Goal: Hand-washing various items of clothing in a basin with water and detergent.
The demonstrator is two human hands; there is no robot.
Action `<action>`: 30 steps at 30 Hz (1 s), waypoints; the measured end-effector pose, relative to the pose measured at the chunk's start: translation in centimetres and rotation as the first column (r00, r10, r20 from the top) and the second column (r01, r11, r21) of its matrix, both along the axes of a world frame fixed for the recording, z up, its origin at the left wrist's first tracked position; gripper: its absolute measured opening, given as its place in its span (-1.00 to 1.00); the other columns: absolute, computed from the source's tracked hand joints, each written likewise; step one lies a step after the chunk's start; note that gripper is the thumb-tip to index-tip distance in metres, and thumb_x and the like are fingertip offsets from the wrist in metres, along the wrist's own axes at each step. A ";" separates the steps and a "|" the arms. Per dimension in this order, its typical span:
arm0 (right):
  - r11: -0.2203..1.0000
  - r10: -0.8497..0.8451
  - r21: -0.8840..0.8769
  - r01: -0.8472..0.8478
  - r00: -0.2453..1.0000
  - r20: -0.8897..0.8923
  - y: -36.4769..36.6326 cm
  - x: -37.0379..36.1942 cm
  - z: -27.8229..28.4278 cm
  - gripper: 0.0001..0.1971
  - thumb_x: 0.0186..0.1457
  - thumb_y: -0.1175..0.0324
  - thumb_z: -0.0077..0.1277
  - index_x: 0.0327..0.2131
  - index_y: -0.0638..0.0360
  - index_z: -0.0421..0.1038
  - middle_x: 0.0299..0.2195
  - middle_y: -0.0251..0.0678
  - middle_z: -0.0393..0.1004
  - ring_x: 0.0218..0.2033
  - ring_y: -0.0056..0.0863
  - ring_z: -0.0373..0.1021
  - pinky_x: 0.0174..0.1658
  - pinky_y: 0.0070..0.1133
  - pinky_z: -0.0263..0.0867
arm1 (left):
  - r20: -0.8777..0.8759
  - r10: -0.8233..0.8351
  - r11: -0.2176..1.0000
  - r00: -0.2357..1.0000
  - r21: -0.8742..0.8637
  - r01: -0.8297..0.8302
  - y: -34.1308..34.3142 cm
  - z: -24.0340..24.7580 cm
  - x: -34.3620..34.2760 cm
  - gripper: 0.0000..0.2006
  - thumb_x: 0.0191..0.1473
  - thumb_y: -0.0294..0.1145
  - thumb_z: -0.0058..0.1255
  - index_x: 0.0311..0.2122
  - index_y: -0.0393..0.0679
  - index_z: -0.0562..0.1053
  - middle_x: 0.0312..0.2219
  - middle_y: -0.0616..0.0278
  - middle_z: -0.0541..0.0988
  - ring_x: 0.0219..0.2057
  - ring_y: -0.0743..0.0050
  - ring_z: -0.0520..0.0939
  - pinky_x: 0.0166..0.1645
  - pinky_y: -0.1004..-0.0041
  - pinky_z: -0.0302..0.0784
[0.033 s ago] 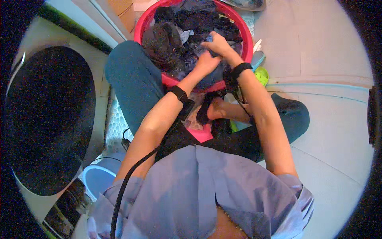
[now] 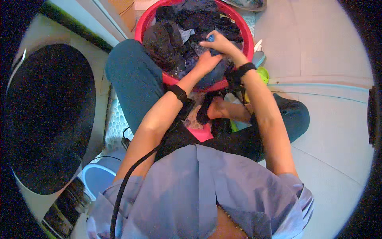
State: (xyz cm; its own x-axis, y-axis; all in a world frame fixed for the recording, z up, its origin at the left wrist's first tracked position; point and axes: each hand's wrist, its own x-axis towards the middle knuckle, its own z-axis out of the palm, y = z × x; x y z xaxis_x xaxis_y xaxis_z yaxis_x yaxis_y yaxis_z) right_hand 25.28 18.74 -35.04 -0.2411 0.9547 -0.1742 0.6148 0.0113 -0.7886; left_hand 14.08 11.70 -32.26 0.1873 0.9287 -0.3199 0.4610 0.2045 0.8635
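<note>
A red tub full of dark wet clothes stands in front of me between my knees. Inside it, my left hand is closed over a dark blue garment near the front rim, its fingertips partly hidden. Just beyond and to the right, my right hand curls around a small blue object, too covered to name, right above the cloth. The two hands nearly touch. A pale piece of fabric shows among the dark clothes.
A light blue bucket is at my lower left, near a large dark oval shape. To the tub's right lie a bright green item and a blue-and-white item. A black cable crosses my left side.
My right hand and wrist have shifted slightly to the right, and more of the blue object shows. The left hand stays almost where it was on the cloth.
</note>
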 end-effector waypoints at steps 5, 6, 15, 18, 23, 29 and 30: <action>0.919 -0.221 -0.343 -0.196 0.463 -0.858 0.3 3.5 7.9 -0.19 -0.16 -0.14 -0.02 0.08 0.11 -0.07 -0.03 -0.05 0.17 -0.01 -0.21 0.16 0.02 -0.33 0.11 | 0.706 0.022 0.895 0.708 -0.329 0.300 4.2 4.0 -1.6 -0.59 -0.12 -0.11 0.02 -0.24 -0.24 0.37 -0.40 0.18 0.51 -0.47 0.48 0.54 -0.34 0.55 0.44; 0.909 -0.261 -0.346 -0.234 0.327 -0.908 0.0 3.8 8.0 -0.17 -0.14 -0.16 -0.07 0.12 0.06 -0.15 0.04 -0.04 0.07 0.05 -0.19 0.10 0.03 -0.26 0.10 | 0.765 0.032 0.828 0.644 -0.380 0.411 4.4 4.7 -1.8 -0.60 -0.11 -0.10 0.01 -0.26 -0.23 0.37 -0.42 0.19 0.51 -0.49 0.47 0.54 -0.37 0.55 0.44; 0.895 -0.192 -0.298 -0.331 0.317 -0.929 1.4 3.4 11.0 -0.75 0.04 0.32 -0.11 -0.25 0.29 0.28 -0.62 -0.48 0.18 -0.58 -0.65 0.17 -0.45 -0.64 0.21 | 0.818 0.038 0.785 0.574 -0.380 0.489 3.6 4.3 -0.1 -0.65 -0.10 -0.10 0.01 -0.32 -0.19 0.38 -0.51 0.25 0.49 -0.55 0.51 0.51 -0.42 0.55 0.44; 0.915 -0.219 -0.389 -0.110 0.673 -0.707 1.0 2.5 12.2 -0.77 0.03 0.29 -0.10 -0.34 0.29 0.33 -0.67 -0.48 0.21 -0.65 -0.66 0.19 -0.53 -0.64 0.21 | 0.689 -0.108 0.874 0.717 -0.278 0.399 2.4 5.6 0.9 -0.67 -0.14 -0.14 0.05 -0.32 -0.17 0.39 -0.51 0.27 0.49 -0.52 0.52 0.50 -0.40 0.53 0.41; 0.961 -0.181 -0.267 0.079 0.904 -0.388 0.6 0.3 10.2 -0.76 0.02 0.29 -0.13 -0.51 0.28 0.41 -0.71 -0.37 0.33 -0.69 -0.57 0.27 -0.60 -0.61 0.21 | 0.485 -0.150 0.961 0.861 -0.134 0.243 0.5 5.3 0.7 -0.66 -0.24 -0.21 0.09 -0.31 -0.13 0.40 -0.48 0.30 0.49 -0.48 0.50 0.49 -0.35 0.47 0.39; 0.977 -0.211 -0.038 0.210 0.977 -0.030 -1.0 -2.9 7.6 -0.67 -0.07 0.19 -0.09 -0.50 0.33 0.43 -0.48 0.09 0.41 -0.41 -0.06 0.39 -0.27 -0.37 0.30 | 0.283 -0.061 0.995 0.957 0.098 0.034 -1.5 2.0 0.1 -0.52 -0.33 -0.19 0.11 -0.26 -0.29 0.37 -0.40 0.04 0.52 -0.35 0.23 0.53 -0.24 0.38 0.39; 0.977 -0.211 0.019 0.211 0.974 0.087 -1.6 -4.1 8.0 -0.69 -0.06 0.17 -0.10 -0.48 0.27 0.44 -0.46 0.05 0.42 -0.38 -0.04 0.38 -0.24 -0.35 0.29 | 0.145 -0.023 0.995 0.989 0.095 0.010 -1.8 1.3 -0.7 -0.49 -0.33 -0.16 0.12 -0.25 -0.28 0.37 -0.38 0.00 0.51 -0.30 0.15 0.52 -0.21 0.35 0.38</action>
State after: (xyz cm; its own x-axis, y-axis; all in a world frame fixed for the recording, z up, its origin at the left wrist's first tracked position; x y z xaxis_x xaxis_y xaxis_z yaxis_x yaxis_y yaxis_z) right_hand 21.16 17.15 -27.06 -0.0183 0.9842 -0.1763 0.6707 -0.1187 -0.7321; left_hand 13.42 9.86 -31.00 0.2411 0.9498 -0.1995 0.3313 0.1127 0.9368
